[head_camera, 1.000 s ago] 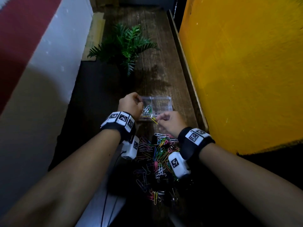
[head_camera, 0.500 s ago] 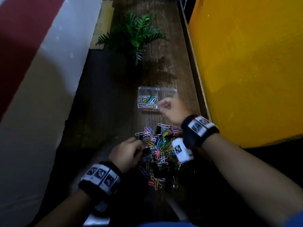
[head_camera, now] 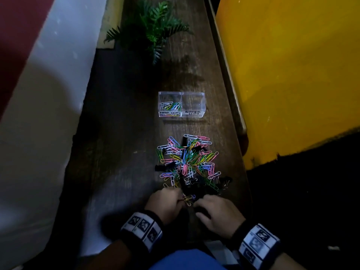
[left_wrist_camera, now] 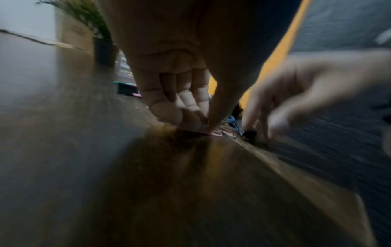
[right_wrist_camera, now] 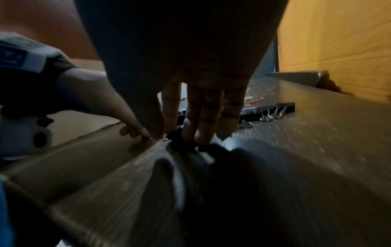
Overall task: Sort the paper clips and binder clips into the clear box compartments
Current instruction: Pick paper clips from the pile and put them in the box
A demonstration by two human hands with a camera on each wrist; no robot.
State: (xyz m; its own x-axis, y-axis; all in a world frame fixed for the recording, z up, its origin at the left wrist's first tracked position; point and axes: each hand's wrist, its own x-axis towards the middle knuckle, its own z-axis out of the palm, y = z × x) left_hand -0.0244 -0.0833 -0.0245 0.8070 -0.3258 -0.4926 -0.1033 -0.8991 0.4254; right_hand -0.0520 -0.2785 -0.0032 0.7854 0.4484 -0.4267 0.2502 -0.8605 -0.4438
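A clear two-compartment box (head_camera: pixel 182 94) stands mid-table. Its left half, labelled paper clips, holds several coloured paper clips (head_camera: pixel 170 106); the right half, labelled binder clips, looks empty. Nearer me lies a mixed pile (head_camera: pixel 189 162) of coloured paper clips and black binder clips. My left hand (head_camera: pixel 180 198) is at the pile's near edge, thumb and fingertips (left_wrist_camera: pixel 190 120) pinching a paper clip (left_wrist_camera: pixel 217 133) against the wood. Beside it my right hand (head_camera: pixel 196 206) has thumb and fingers (right_wrist_camera: pixel 201 132) closed around a black binder clip (right_wrist_camera: pixel 177 140).
A green plant (head_camera: pixel 153 30) stands at the table's far end. A yellow panel (head_camera: pixel 282 75) and a raised wooden rim (head_camera: pixel 228 84) run along the right side. On the left runs a white wall (head_camera: pixel 48 94). More binder clips (right_wrist_camera: pixel 273 110) lie to the right of my hand.
Both hands have come back from the box to the near end of the pile, the left first, then the right. Each now closes on a clip there.
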